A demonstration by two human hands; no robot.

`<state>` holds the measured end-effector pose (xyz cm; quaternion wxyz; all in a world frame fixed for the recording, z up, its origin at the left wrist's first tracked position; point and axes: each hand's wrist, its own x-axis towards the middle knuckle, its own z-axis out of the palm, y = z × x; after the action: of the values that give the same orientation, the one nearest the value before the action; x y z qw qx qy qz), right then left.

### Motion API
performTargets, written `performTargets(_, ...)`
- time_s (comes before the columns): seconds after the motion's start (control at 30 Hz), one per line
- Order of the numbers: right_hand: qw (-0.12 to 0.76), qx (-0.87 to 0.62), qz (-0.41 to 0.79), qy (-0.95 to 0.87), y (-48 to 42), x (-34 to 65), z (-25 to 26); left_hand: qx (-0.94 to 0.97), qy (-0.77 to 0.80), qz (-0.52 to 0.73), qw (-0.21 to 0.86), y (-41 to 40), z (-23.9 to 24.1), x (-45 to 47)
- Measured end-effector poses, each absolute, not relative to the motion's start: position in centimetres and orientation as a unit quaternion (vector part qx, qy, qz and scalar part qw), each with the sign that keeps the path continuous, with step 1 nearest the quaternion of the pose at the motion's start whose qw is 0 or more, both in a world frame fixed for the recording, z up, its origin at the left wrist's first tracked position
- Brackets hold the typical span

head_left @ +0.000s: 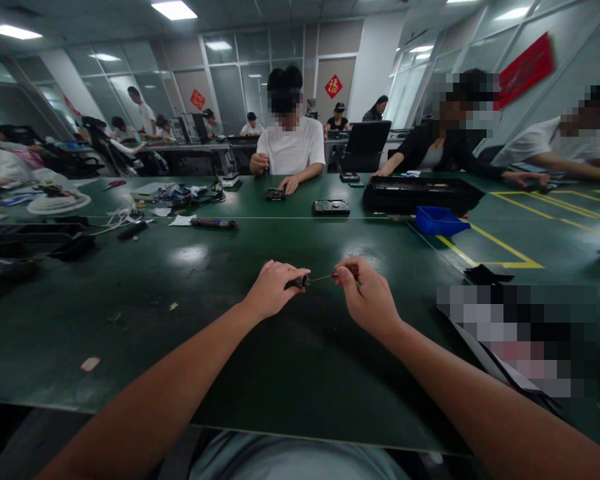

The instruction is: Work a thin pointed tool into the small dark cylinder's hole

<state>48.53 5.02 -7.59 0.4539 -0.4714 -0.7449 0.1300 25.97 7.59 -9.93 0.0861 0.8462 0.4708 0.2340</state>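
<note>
My left hand (274,288) is closed around the dark handle of a small screwdriver (316,279), held level above the green table (190,313). My right hand (366,293) is closed in a pinch on the other end of the thin shaft, where a small reddish part shows at my fingertips. Both hands are a short gap apart, with the bare metal shaft between them. The handle is mostly hidden inside my left fist.
A blue bin (440,220) and a black tray (420,193) lie at the far right, a hard drive (331,207) and another screwdriver (214,223) further back. Across the table sit a person in white (291,150) and others. Yellow tape lines (505,247) mark the right side.
</note>
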Motion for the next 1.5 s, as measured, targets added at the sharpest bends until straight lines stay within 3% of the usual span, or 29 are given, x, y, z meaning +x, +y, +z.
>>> performTargets(0.6,0.462,-0.479,0.146,-0.732,5.1,48.6,-7.6,0.786,0.477,0.346,0.190,7.2,-9.7,26.4)
performTargets(0.8,0.482,-0.486,0.135,-0.717,5.3,48.8,-7.5,0.790,0.503,0.291,0.195,6.1,-9.1,27.1)
performTargets(1.5,0.487,-0.485,0.148,-0.712,5.3,48.8,-7.5,0.887,0.450,0.090,0.045,6.0,-9.8,28.4)
